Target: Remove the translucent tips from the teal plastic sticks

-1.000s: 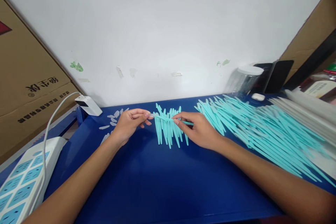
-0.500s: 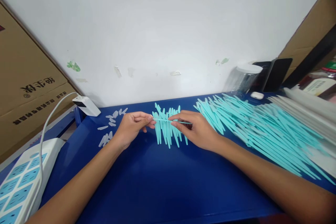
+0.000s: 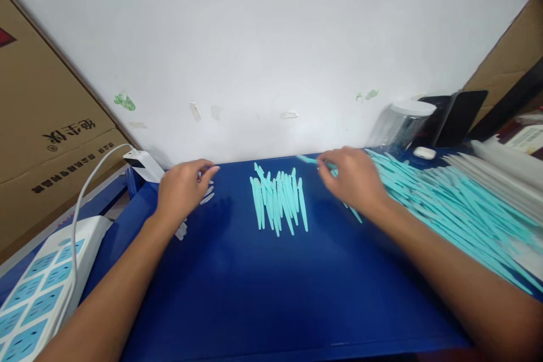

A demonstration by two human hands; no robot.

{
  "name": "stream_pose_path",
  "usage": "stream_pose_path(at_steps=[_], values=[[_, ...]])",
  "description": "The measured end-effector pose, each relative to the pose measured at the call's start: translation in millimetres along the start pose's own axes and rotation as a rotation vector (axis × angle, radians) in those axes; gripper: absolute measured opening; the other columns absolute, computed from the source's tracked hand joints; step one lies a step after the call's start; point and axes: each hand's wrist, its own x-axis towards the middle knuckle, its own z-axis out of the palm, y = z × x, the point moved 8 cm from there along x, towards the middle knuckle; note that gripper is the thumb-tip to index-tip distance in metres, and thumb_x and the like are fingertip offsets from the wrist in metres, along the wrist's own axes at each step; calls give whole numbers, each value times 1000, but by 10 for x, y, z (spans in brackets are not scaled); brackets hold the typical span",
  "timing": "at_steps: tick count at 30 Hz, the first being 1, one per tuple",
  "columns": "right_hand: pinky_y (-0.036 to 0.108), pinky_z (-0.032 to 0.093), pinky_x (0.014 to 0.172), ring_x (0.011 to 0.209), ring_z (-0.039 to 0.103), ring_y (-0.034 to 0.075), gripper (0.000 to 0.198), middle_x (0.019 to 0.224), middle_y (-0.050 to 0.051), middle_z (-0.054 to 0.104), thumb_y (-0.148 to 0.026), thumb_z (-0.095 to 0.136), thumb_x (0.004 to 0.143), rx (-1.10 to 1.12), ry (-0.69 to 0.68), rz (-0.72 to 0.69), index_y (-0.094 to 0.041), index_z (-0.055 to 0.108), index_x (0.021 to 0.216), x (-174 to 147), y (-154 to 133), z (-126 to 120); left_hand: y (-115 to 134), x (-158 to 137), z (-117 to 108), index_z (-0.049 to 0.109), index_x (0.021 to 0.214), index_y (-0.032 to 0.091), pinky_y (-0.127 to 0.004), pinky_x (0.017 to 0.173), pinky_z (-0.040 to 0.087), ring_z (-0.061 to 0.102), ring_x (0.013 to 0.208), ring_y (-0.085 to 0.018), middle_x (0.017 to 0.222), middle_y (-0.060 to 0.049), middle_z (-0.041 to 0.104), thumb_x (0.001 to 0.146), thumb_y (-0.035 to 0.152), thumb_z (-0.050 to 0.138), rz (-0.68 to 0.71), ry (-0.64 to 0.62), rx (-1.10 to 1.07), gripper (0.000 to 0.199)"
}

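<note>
- And the hands have parted! Half a second ago we had them together, a stick stretched between them over the middle; now they work at opposite sides.
- Our left hand (image 3: 180,186) is over at the left, thumb and forefinger curled close together beside the translucent pieces (image 3: 207,198); we cannot tell whether a piece is between them.
- Our right hand (image 3: 354,178) has swung right, its fingers closed on a teal stick (image 3: 306,159), the end poking out leftward, the hand a little blurred.
- Between them, uncovered now, the middle group of sticks (image 3: 278,203) lies on the blue surface (image 3: 288,294), roughly side by side, some overlapping. We can't pick out the one just handled.
- Just beyond the right hand spreads the big teal pile (image 3: 449,220).
- So, we judge, one joint handling is over, and each hand is at its own supply.
</note>
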Motion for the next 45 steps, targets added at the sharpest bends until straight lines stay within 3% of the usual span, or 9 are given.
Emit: stream_pose_path(at_steps=[3,7,14,17,23,28,35,39,45], values=[[45,41,80,97,63,38,27,90,23,74,-17,51,94,-387,-112,154,-10,76,88,61,489,13,-298,72,-4,77,114,18,-52,92,47,64,109,-44,109,-20,75,97,37,54,0,-18,221,35],[42,39,77,104,61,38,25,99,24,74,-22,54,95,-483,-160,221,-10,76,92,51,723,34,-359,78,187,76,109,19,-48,91,48,65,108,-41,110,-19,75,93,35,53,59,-127,174,32],[33,37,58,73,64,24,41,85,10,73,-57,59,96,76,-357,133,-19,70,86,-112,72,392,-476,45,423,67,84,24,-33,62,39,67,74,-28,81,-8,74,87,48,60,47,-313,146,25],[32,36,54,66,61,22,29,82,8,70,-47,66,90,165,-435,114,-19,65,85,-241,-147,501,-537,21,542,64,78,25,-33,61,39,66,69,-26,77,-7,73,89,50,59,35,-416,74,28],[31,29,49,53,54,17,15,65,3,63,-22,68,84,192,-480,142,-21,60,72,-277,-103,496,-159,22,461,62,90,25,-32,67,43,68,71,-24,78,-4,74,96,52,55,89,-304,-154,28],[31,31,53,59,58,19,12,70,4,66,-21,72,87,150,-423,156,-21,62,81,-223,2,435,205,-53,409,65,99,25,-30,66,46,62,59,-18,67,2,69,100,55,55,111,-268,-332,32],[31,26,51,53,55,18,20,60,2,62,-18,68,87,168,-563,141,-22,61,69,-253,0,466,410,-160,511,69,110,21,-32,65,54,69,69,-19,97,-8,79,98,53,60,42,-360,-635,35],[30,31,55,61,57,18,10,70,3,66,-20,63,93,208,-409,80,-21,62,83,-175,-56,363,423,-169,521,73,106,19,-31,61,55,70,69,-19,94,-9,79,94,55,66,-15,-355,-680,38],[29,41,66,68,58,16,15,80,1,68,-28,52,104,567,-259,-123,-22,65,98,-160,-354,220,429,-192,535,79,105,17,-27,56,54,68,69,-18,90,-10,80,91,53,72,-103,-358,-838,40]])
